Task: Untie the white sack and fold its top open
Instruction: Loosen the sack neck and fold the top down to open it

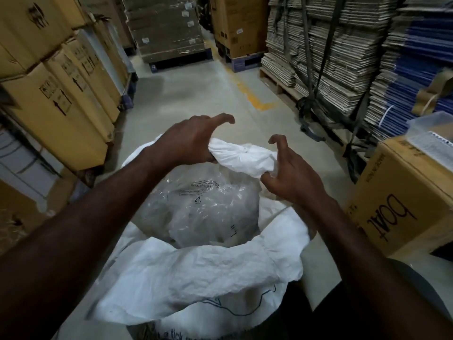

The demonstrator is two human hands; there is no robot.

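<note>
White sack (196, 271) stands on the concrete floor (196, 89) right in front of the person, mouth already open, near edge folded outward and down over the front. Inside it, a clear plastic bag (203, 209) with black print and a recycling triangle, bulging up through the opening. Both hands are on the far rim of the sack, which is bunched into a white roll stretched between them. Left hand (191, 141) grips the left end of the roll: thumb and lower fingers closed on the fabric, the cloth emerging from under the palm, while the index finger arches up and forward, off the fabric. Right hand (291, 173) pinches the right end: thumb and lower fingers clamped on the cloth at the heel of the hand, index finger hooked upward and free above the roll. So the fabric sits low in each grasp, against palm and thumb, not at the raised fingertips. No tie or string visible on the sack. Around: stacked brown cartons (61, 77) on the left, flattened cardboard stacks (331, 52) strapped on a pallet to the right, a brown box with handwritten "boAt" (402, 200) just beside the sack's right side, a yellow floor line (250, 94) further ahead.
</note>
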